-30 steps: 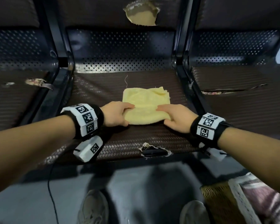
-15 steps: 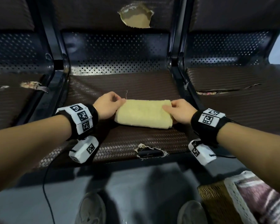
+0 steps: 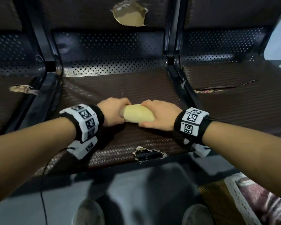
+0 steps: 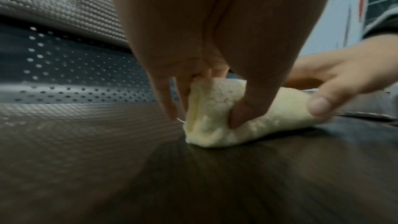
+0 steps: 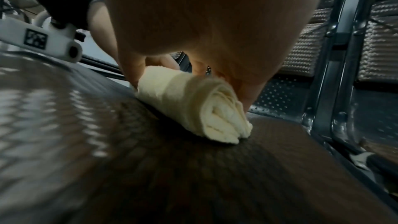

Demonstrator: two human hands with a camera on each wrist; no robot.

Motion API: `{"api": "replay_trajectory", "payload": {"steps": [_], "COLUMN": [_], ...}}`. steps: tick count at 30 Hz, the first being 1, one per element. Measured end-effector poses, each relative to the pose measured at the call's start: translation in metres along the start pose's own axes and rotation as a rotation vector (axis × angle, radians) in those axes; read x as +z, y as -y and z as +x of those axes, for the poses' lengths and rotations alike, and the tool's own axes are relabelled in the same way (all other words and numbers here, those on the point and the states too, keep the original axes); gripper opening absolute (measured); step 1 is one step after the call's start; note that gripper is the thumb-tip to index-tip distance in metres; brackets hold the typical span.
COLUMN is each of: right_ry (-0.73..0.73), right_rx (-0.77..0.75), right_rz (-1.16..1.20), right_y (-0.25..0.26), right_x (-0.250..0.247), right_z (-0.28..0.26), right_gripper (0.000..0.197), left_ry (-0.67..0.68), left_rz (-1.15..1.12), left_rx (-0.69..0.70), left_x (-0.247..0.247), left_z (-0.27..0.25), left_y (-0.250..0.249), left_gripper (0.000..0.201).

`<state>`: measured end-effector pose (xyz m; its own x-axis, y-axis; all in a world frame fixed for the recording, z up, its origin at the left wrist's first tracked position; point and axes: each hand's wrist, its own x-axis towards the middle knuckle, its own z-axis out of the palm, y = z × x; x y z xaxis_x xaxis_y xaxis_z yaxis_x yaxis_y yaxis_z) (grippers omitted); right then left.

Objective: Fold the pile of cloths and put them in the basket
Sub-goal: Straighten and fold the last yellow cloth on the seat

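Yellow cloth (image 3: 138, 115), rolled tight, lies on the brown seat (image 3: 136, 143).
Your left hand (image 3: 111, 113) and right hand (image 3: 159, 116) each pinch one end of it.

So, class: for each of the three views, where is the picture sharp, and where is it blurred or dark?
Head view: dim, yellow cloth fairly sharp, floor and shoes smeared. Left wrist view: cloth end sharp, right hand blurred, seat streaked. Right wrist view: roll's layers crisp, palm looms dark, seat glare smeared.
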<state>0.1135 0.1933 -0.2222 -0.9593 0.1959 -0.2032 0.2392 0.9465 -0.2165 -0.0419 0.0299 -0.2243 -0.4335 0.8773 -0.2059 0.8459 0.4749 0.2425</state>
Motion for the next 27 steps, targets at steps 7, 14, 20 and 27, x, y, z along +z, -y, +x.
{"api": "replay_trajectory", "payload": {"steps": [7,14,20,27], "right_ry": [0.016,-0.083,-0.413,-0.713], "right_rx": [0.108,0.377,0.756,1.356], "right_rz": [0.185,0.984,1.52,1.795], "right_y": [-0.029,-0.063,-0.062,-0.04], "right_x": [-0.014,-0.042,-0.086,-0.093], "right_z": [0.044,0.007,-0.118,-0.288], "right_gripper": [0.05,0.048,0.048,0.025], "left_ry": [-0.144,-0.339,0.186,0.638], "left_rz": [-0.625,-1.011,-1.262,-0.889], "left_rx": [-0.145,-0.198,-0.309,-0.022], "left_x": [-0.02,-0.045,-0.081,-0.057], "left_z": [0.083,0.108,0.089,0.007], "left_y": [0.022,-0.047,-0.19,-0.354], "left_gripper": [0.029,0.034,0.076,0.036]}}
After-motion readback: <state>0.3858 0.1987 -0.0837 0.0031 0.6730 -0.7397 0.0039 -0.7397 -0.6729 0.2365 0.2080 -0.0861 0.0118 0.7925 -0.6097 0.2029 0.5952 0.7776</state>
